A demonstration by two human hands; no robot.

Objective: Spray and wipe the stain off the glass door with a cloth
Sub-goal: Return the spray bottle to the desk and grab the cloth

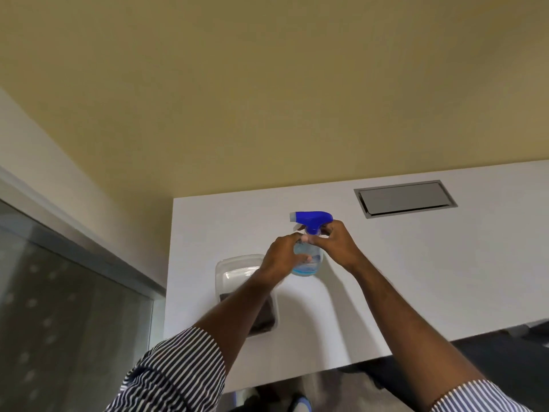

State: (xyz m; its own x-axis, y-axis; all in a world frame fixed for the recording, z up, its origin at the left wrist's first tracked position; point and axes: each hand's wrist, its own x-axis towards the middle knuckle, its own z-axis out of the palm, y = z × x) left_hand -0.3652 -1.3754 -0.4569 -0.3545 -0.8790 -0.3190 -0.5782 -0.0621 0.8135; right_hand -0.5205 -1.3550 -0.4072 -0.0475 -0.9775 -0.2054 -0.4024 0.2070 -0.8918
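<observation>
At frame centre, the left hand (pixel 285 254) gripped the spray bottle (pixel 307 263) on the table (pixel 416 263) while the right hand (pixel 335 242) pinched its neck.

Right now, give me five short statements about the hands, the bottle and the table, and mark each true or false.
1. Both hands are on the spray bottle. True: the left hand holds its body, the right hand its neck.
2. The bottle's spray head is red. False: it is blue.
3. The bottle is over the white table. True.
4. The clear container lies to the right of the bottle. False: it lies to the left, partly under the left arm.
5. The metal hatch stands wide open. False: its flap lies flat.
</observation>
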